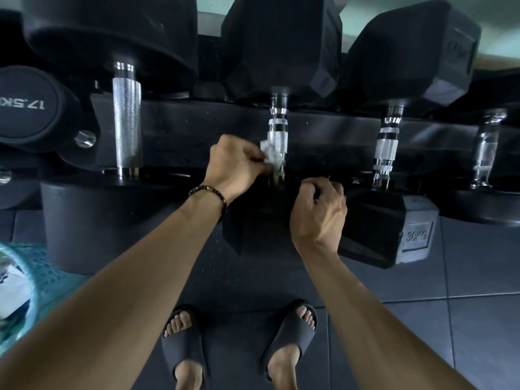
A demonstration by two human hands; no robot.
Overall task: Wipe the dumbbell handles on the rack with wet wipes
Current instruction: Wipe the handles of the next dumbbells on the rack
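Note:
Several black dumbbells lie on a dark rack point(197, 128), chrome handles pointing toward me. My left hand point(236, 164) pinches a crumpled white wet wipe point(270, 154) against the lower left side of the middle dumbbell's knurled handle point(278, 139). My right hand point(319, 209) is curled into a loose fist on top of that dumbbell's near head point(259, 229), holding nothing that I can see. A thick knurled handle point(127, 119) stands to the left. The handle point(386, 149) of the 30KG dumbbell is to the right, with another handle point(485, 150) beyond it.
A round 17.5 kg dumbbell head point(31, 105) sits at far left. A teal mesh basket point(42, 280) with white packets stands on the floor at lower left. My feet in black slides point(185, 344) rest on dark rubber floor tiles point(450, 319) below the rack.

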